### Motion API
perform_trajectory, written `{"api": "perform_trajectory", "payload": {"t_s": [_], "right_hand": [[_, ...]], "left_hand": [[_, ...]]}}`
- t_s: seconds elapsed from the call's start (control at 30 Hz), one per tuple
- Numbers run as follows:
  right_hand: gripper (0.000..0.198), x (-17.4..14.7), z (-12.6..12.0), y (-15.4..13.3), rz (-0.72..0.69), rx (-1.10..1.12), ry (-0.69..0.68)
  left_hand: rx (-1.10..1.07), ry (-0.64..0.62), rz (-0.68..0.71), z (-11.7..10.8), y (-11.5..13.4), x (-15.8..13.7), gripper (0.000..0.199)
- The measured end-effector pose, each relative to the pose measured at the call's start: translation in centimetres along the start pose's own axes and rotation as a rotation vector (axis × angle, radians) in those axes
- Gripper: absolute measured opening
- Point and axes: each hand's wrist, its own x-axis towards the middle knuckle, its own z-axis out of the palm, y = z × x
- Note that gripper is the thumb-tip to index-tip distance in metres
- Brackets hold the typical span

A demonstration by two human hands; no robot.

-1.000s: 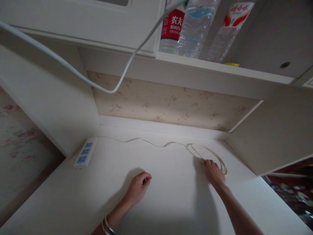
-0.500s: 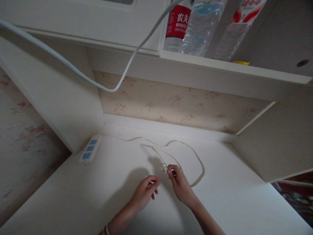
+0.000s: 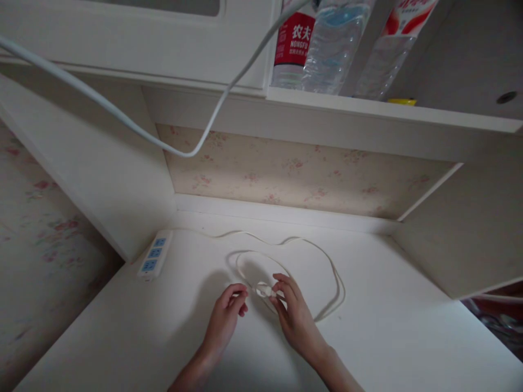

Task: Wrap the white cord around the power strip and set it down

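Observation:
My right hand (image 3: 292,302) holds a white plug (image 3: 265,289) between thumb and fingers, just above the white desk. Its thin white power cord (image 3: 342,288) lies in loose loops behind and to the right of that hand. One smaller loop passes close to the fingertips of my left hand (image 3: 229,305). The left fingers are curled in toward the thumb, to the left of the plug; what they pinch, if anything, is too small to make out. At the back left lies a white power strip (image 3: 154,253) with blue sockets, and the cord runs along the desk toward it.
A thick white cable (image 3: 186,153) hangs across the view above the desk. Water bottles (image 3: 335,49) and a yellow item (image 3: 402,102) stand on the overhead shelf (image 3: 392,111). Side panels (image 3: 461,234) border the white desk (image 3: 368,348), with floral wallpaper (image 3: 294,169) behind.
My left hand has moved left, away from the right. The plug in my right hand has shifted slightly left and down, and a cord loop has opened out behind it.

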Motion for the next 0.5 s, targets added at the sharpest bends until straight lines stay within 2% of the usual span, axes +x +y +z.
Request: {"api": "perform_trajectory", "payload": {"t_s": [0.13, 0.2, 0.3, 0.4, 0.5], "right_hand": [[0.013, -0.2, -0.2, -1.6, 0.224, 0.323, 0.025], [0.015, 0.1, -0.4, -2.4, 0.317, 0.563, 0.071], [0.021, 0.7, -1.0, -3.5, 0.383, 0.859, 0.186], [0.023, 1.3, -2.0, -4.1, 0.404, 0.957, 0.316], [0.024, 1.5, -2.9, -3.7, 0.432, 0.946, 0.405]], "left_hand": [[0.0, -0.074, -0.019, 0.2, -0.6, 0.0, 0.038], [0.162, -0.131, 0.093, 0.4, -1.0, -0.4, 0.035], [0.522, -0.23, 0.362, 0.9, -1.3, -1.2, 0.036], [0.838, -0.315, 0.479, 1.4, -1.4, -1.8, 0.046], [1.049, -0.314, 0.515, 1.8, -1.5, -1.7, 0.035]]}}
